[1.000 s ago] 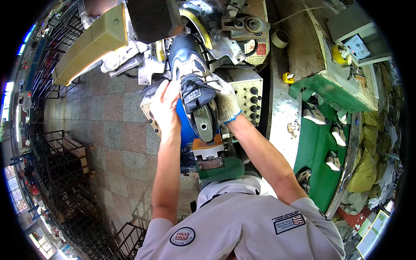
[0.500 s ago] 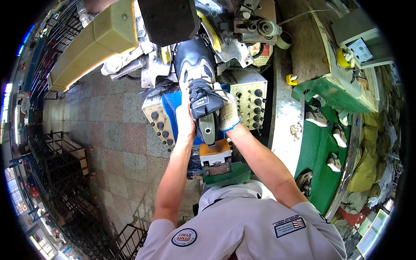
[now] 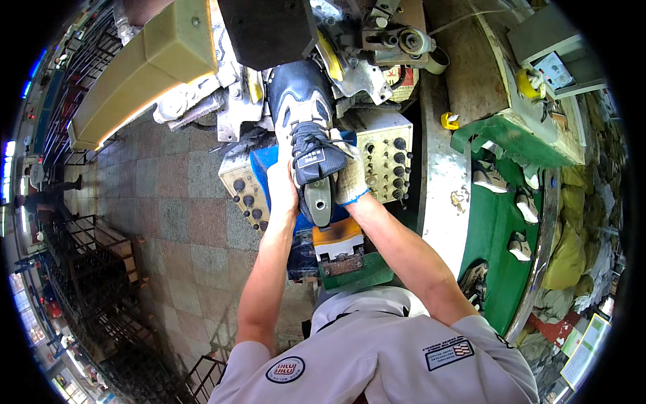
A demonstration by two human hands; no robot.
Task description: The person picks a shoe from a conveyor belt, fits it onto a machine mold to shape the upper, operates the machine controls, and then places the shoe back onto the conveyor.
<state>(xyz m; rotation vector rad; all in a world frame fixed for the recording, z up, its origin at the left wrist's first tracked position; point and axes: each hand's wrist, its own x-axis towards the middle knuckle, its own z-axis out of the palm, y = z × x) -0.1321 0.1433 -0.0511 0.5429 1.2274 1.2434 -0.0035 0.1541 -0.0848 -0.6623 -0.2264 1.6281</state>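
A dark blue and white shoe upper (image 3: 304, 104) with black laces sits on a grey shoe last (image 3: 319, 202), its toe end under the dark block (image 3: 268, 30) of a machine. My bare left hand (image 3: 283, 186) is closed around the left side of the shoe's heel end. On the other side my right hand (image 3: 351, 176), in a white knit glove with a blue cuff, grips the shoe near its tongue and collar. Fingers of both hands are partly hidden by the shoe. Below the last is an orange-topped machine pad (image 3: 336, 233).
Control boxes with dark knobs (image 3: 385, 158) flank the shoe. A cream machine arm (image 3: 145, 71) reaches out at upper left. To the right, several shoes (image 3: 519, 246) lie on a green surface (image 3: 494, 269). Black racks (image 3: 94, 269) stand on the tiled floor at left, near another person (image 3: 50, 200).
Another person has come into view at the far left. The view has shifted slightly; both hands keep their hold, and the shoe stays under the machine.
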